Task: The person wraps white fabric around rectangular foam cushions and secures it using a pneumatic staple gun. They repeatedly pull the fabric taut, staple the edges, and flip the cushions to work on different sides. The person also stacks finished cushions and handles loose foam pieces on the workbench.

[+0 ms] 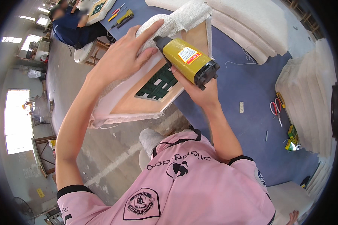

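My right hand (203, 90) is closed around a yellow and black staple gun (189, 60), its black nose pointing at the fabric edge. Textured white fabric (191, 17) wraps over the side of a wooden seat panel (139, 107). Dark green woven webbing (157, 83) shows in the panel's opening. With fingers over the top and thumb underneath, my left hand (124, 54) grips the fabric right beside the staple gun's nose. The panel is held tilted, partly over the table's edge. The gun covers part of the panel and the fingers around its handle.
On the blue table (236, 131) lie red-handled scissors (277, 108), small green and yellow boxes (292, 138) and a small pale tag (241, 107). Fabric stacks (304, 93) line the right side. Another staple gun (122, 18) rests at the far end, near a seated co-worker (73, 28).
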